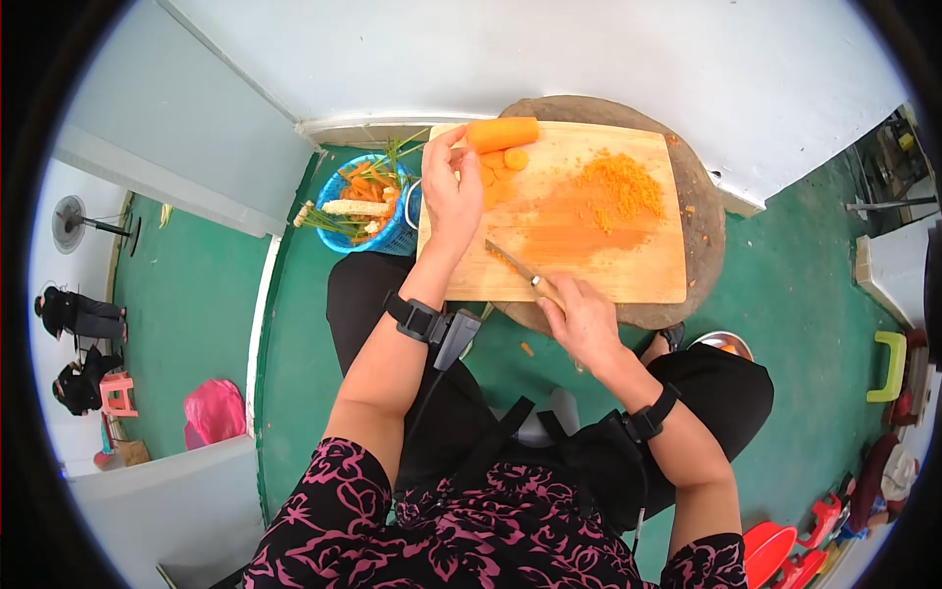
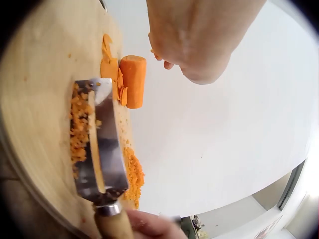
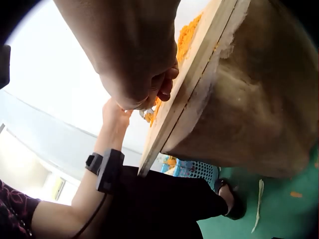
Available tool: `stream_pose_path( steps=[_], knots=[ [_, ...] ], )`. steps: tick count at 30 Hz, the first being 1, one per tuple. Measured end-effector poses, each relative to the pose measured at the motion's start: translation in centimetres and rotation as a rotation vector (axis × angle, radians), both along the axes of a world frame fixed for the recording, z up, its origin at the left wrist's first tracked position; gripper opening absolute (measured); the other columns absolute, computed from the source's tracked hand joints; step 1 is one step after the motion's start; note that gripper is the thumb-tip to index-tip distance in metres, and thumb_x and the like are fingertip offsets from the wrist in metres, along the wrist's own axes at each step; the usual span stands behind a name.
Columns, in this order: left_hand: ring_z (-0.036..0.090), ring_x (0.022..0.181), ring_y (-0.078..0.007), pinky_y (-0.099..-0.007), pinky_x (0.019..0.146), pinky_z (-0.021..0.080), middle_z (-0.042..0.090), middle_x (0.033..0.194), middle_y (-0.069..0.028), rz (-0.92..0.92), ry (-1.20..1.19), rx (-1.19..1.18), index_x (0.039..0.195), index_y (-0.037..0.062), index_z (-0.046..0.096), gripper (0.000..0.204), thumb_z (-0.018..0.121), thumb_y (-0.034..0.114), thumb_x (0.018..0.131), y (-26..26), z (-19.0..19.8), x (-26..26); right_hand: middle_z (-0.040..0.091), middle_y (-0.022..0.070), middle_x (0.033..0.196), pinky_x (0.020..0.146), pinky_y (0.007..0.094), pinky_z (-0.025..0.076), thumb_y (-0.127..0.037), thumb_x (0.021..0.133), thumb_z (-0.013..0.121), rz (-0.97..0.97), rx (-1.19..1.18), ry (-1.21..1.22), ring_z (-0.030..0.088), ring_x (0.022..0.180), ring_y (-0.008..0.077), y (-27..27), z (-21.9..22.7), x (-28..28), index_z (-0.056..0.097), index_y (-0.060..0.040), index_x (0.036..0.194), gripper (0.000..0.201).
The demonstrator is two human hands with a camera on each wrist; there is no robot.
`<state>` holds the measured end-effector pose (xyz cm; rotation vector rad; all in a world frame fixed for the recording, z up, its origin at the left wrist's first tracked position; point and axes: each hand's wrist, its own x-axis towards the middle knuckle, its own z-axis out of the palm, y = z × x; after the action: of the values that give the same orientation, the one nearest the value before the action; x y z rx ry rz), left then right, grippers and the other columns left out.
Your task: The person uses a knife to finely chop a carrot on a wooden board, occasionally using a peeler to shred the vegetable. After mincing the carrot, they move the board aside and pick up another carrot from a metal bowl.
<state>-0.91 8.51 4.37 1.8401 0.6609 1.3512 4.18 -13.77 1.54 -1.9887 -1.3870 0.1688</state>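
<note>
My right hand (image 1: 586, 319) grips the wooden handle of a knife (image 1: 512, 263) over the front of the wooden cutting board (image 1: 589, 280). Its wide blade (image 2: 109, 134) carries orange carrot bits and has a long slot. My left hand (image 1: 454, 196) is over the board's left end, fingers loosely bent, beside a thick piece of carrot (image 1: 502, 133). From the left wrist, that hand appears apart from the carrot, with a little orange at its fingertips. Carrot slices (image 1: 500, 177) lie next to the carrot. Finely chopped carrot (image 1: 623, 187) is heaped on the board's right half.
Under the board is a round wooden block (image 1: 705, 226). A blue basket (image 1: 400, 236) of carrot scraps and greens stands at its left. A metal bowl (image 1: 726, 342) sits on the floor by the right knee, and a white wall (image 1: 589, 59) rises behind.
</note>
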Motion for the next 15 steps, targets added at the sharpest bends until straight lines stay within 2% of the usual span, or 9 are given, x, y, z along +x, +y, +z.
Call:
stream_pose_path(
  steps=[2,4,9,13,15],
  knots=[
    [0.062,0.083,-0.0193,-0.0299,0.074,0.050,0.056,0.106,-0.0116,0.002,0.038,0.008,0.112,-0.0002,0.057,0.026,0.054,0.001,0.087,0.2,0.3,-0.2,0.064,0.0174,0.091,0.073,0.0444,0.050,-0.017,0.082,0.065,-0.040,0.030,-0.119,0.062,0.086,0.0356,0.5,0.4,1.4,0.057,-0.0037,0.105,0.027],
    [0.063,0.086,-0.0165,-0.0267,0.074,0.049,0.055,0.109,-0.0103,0.002,0.111,0.036,0.114,-0.0005,0.057,0.025,0.054,0.001,0.089,0.1,0.9,-0.8,0.064,0.0173,0.092,0.074,0.0445,0.049,-0.017,0.083,0.065,-0.141,0.039,-0.135,0.061,0.087,0.0358,0.7,0.0,3.5,0.059,-0.0031,0.104,0.026],
    [0.062,0.082,-0.0154,-0.0277,0.073,0.049,0.057,0.103,-0.0098,0.015,0.119,0.099,0.111,-0.0002,0.058,0.024,0.056,0.003,0.088,0.2,1.0,-1.3,0.064,0.0172,0.092,0.073,0.0437,0.049,-0.018,0.085,0.064,-0.325,0.081,-0.087,0.061,0.085,0.0352,0.5,-0.1,5.4,0.060,-0.0024,0.106,0.026],
    [0.062,0.080,-0.0150,-0.0275,0.073,0.049,0.058,0.101,-0.0093,0.026,0.118,0.087,0.110,-0.0003,0.058,0.023,0.057,0.004,0.088,0.1,0.9,-1.4,0.062,0.0158,0.087,0.071,0.0422,0.049,-0.016,0.083,0.064,-0.060,0.127,-0.158,0.061,0.082,0.0328,1.7,-0.5,1.5,0.059,-0.0036,0.106,0.027],
    [0.062,0.080,-0.0185,-0.0291,0.073,0.049,0.057,0.102,-0.0116,0.018,0.115,0.098,0.109,-0.0008,0.058,0.024,0.056,0.000,0.085,-0.1,1.1,-1.3,0.061,0.0150,0.085,0.069,0.0419,0.048,-0.016,0.082,0.065,0.081,0.135,-0.204,0.060,0.081,0.0316,1.9,-0.1,0.2,0.059,-0.0048,0.107,0.028]
  ],
)
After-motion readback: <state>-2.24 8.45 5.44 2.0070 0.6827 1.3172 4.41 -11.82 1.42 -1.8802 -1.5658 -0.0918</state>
